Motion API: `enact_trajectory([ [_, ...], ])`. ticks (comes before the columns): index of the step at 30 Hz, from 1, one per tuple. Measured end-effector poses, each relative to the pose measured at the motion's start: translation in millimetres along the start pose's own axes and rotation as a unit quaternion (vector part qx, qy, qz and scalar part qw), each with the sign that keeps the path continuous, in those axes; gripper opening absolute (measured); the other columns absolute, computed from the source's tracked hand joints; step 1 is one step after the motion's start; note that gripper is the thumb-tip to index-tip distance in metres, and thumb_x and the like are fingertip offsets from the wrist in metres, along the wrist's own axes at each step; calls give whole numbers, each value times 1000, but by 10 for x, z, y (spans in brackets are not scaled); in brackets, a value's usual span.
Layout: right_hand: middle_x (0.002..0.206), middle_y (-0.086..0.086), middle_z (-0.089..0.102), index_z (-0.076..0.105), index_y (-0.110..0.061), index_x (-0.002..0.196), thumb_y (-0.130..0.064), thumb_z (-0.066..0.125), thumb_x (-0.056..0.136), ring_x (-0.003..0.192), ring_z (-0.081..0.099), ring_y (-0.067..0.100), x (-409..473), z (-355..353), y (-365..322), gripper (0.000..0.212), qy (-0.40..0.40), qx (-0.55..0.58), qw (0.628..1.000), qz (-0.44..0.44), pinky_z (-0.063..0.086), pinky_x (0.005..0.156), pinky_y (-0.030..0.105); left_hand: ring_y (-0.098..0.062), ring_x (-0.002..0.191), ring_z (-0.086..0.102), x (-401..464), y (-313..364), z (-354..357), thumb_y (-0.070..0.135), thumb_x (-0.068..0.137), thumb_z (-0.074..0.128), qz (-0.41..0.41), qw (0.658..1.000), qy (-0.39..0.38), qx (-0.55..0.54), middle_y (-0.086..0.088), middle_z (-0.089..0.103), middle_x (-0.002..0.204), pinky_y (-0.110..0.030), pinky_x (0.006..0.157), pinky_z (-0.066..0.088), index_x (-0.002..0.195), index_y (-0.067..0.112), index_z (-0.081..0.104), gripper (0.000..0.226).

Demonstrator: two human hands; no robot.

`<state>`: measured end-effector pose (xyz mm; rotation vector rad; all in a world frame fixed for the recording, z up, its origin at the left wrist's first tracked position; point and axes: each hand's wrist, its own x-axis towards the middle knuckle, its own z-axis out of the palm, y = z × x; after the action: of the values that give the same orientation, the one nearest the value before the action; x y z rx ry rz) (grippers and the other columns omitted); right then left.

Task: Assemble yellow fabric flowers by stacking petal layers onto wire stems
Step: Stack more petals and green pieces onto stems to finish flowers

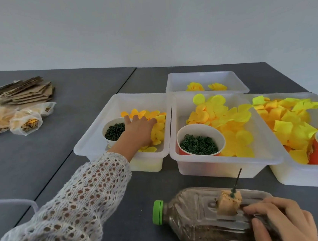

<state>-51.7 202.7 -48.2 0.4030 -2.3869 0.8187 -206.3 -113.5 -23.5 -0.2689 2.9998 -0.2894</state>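
Left hand (138, 131) spread flat, fingers straight, pressing the yellow petals (157, 124) in the bin (90, 146). Right hand (280, 219) curls around the lying bottle (198, 213), wire stem (236, 180) just beyond its fingers.

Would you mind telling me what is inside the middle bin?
Middle bin holds round yellow petals and a paper cup of green rings. Anything beneath them is hidden.

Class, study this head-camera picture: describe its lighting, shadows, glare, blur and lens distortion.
Head view: soft, even light with only faint shadows under the trays; mild glare on the plastic bottle; the table edge tilts and bows from the wide-angle lens; the left hand looks slightly soft; the cardboard stack is blurry.
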Motion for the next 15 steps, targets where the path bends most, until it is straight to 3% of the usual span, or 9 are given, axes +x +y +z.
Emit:
enact_trajectory([
  [1, 74, 2, 54, 68, -21, 63, -33, 42, 70, 58, 49, 27, -1, -2, 0, 29, -1, -2, 1000, -3, 27, 85, 7, -34, 132, 36, 2, -5, 18, 36, 87, 65, 10, 1000, -15, 6, -4, 53, 132, -62, 111, 14, 142, 34, 37, 62],
  [3, 73, 3, 55, 68, -21, 62, -32, 42, 70, 58, 52, 28, 10, -7, -3, 29, 0, -7, 1000, -10, 28, 84, 9, -32, 125, 41, 15, 1, 12, 23, 91, 57, 16, 1000, -1, -3, -1, 59, 108, -62, 112, 8, 132, 34, 48, 44],
  [6, 72, 4, 55, 68, -21, 62, -31, 41, 70, 59, 55, 29, 20, -14, 5, 29, -3, -7, 1000, -14, 27, 84, 10, -28, 105, 52, 24, 4, -80, 12, 89, 48, 2, 997, 65, -45, 8, 43, 70, -58, 112, 11, 97, 30, 62, 24],
  [8, 72, 4, 56, 68, -21, 62, -31, 41, 70, 59, 55, 30, 29, -14, 3, 30, -7, -9, 1000, -17, 27, 85, 9, -24, 95, 55, 43, -20, -134, 25, 93, 48, -4, 995, 69, -75, 11, 40, 67, -58, 110, 14, 83, 28, 55, 13],
  [10, 73, 5, 56, 69, -20, 62, -33, 42, 69, 58, 53, 29, 40, -16, 3, 31, -14, -10, 1000, -14, 25, 86, 6, -20, 88, 50, 51, -59, -201, 37, 98, 45, -3, 995, 34, -91, 15, 38, 68, -58, 109, 14, 83, 29, 50, 17],
  [15, 73, 6, 57, 69, -19, 64, -33, 42, 69, 59, 52, 26, 47, -27, 17, 31, -27, -14, 999, -22, 24, 88, 4, -18, 91, 43, 19, -146, -276, 47, 95, 51, 41, 991, 32, -125, 16, 42, 71, -51, 106, 17, 72, 29, 47, 30],
])
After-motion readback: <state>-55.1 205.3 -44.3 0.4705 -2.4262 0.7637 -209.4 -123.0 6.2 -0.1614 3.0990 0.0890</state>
